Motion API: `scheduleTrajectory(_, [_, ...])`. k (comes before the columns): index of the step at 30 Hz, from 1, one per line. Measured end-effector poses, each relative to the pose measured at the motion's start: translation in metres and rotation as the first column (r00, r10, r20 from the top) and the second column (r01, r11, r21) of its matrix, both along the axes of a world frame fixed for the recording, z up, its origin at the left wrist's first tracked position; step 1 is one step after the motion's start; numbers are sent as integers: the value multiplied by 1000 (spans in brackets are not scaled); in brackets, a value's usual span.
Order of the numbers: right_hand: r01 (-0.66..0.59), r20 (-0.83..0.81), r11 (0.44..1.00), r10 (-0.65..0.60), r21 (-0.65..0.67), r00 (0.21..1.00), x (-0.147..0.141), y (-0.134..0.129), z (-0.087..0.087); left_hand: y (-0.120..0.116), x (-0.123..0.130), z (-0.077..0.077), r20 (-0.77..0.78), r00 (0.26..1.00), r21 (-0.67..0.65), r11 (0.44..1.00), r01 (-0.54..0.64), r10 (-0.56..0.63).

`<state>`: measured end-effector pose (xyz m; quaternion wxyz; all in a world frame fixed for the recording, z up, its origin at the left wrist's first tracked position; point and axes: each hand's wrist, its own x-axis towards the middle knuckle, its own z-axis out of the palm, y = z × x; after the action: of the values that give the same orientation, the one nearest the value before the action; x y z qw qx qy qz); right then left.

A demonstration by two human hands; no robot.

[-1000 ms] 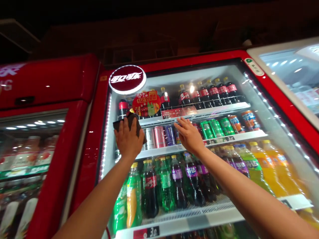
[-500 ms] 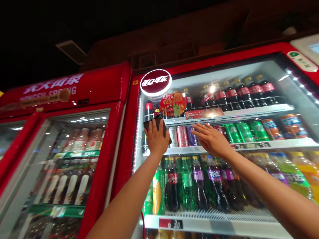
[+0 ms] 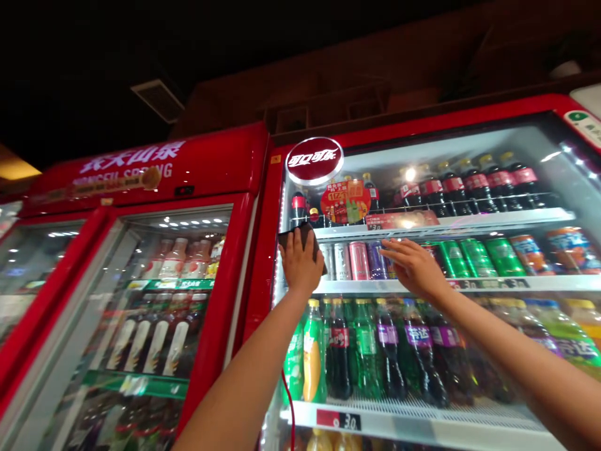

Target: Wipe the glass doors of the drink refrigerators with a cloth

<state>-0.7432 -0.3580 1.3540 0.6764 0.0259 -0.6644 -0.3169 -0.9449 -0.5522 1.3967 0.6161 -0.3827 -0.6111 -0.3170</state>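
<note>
My left hand (image 3: 302, 266) lies with its fingers spread over a dark, flat, rectangular cloth (image 3: 322, 258), holding it up at the glass door (image 3: 375, 288) of a red drinks fridge. The cloth is near the door's upper left edge, below a round lit sign (image 3: 314, 160). What it is made of is hard to tell. My right hand (image 3: 417, 266) is raised in front of the same door, holding nothing, with fingers stretched out toward the left. Whether it touches the glass I cannot tell. Behind the hands stands a row of cans (image 3: 359, 260).
Cola bottles (image 3: 479, 186) line the top shelf, and several soda bottles (image 3: 366, 344) stand on a lower one. A red cord (image 3: 290, 401) hangs by the door's left edge. A second red fridge (image 3: 188, 169) with glass doors stands to the left.
The view has swung left, so the fridges appear farther right. Against the glass, my left hand and the cloth have slid slightly left. My right hand keeps about its place, still open.
</note>
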Motion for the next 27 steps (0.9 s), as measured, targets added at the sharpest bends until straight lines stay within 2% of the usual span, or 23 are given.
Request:
scheduleTrajectory(2, [-21,-33,1000,20,-6,999,-14,-17,5,8,3,-17,-120,992,-71,997,32,-40])
scheduleTrajectory(4, [-38,-14,999,39,15,999,-30,-32,6,16,7,-19,-242,965,-181,982,58,-101])
scheduleTrajectory(7, [-67,12,997,67,38,998,-51,-44,2,13,2,4,-269,956,-235,970,55,-119])
scheduleTrajectory(9, [-85,14,996,85,26,996,-59,-43,-3,1,-9,19,-190,979,-170,984,46,-78])
scheduleTrajectory(10, [-92,13,996,92,18,996,-60,-41,-6,-5,-16,21,-140,988,-124,991,40,-58])
scheduleTrajectory(11, [-95,13,995,95,12,995,-61,-40,-7,-10,-22,19,-97,994,-79,996,33,-41])
scheduleTrajectory(13, [-93,16,996,93,-4,996,-60,-37,-8,-17,-31,4,-63,998,-34,999,19,-22])
scheduleTrajectory(15, [-82,19,996,82,-27,996,-57,-37,-7,-19,-34,-15,-108,994,-70,997,11,-19])
scheduleTrajectory(17, [-73,25,996,75,-43,997,-55,-37,-4,-20,-34,-23,-177,984,-146,989,5,-31])
scheduleTrajectory(19, [-70,38,996,72,-50,997,-53,-37,-1,-22,-35,-12,-214,975,-203,979,7,-51])
scheduleTrajectory(21, [-67,51,996,70,-63,996,-52,-36,1,-27,-38,10,-229,971,-235,972,15,-70])
scheduleTrajectory(23, [-56,58,995,61,-85,996,-51,-35,2,-33,-45,27,-196,977,-207,978,38,-80])
scheduleTrajectory(25, [-41,61,994,48,-103,997,-50,-36,3,-37,-50,29,-136,987,-153,986,68,-89])
scheduleTrajectory(27, [-28,68,993,36,-115,997,-50,-37,3,-38,-50,13,-94,990,-116,989,90,-101])
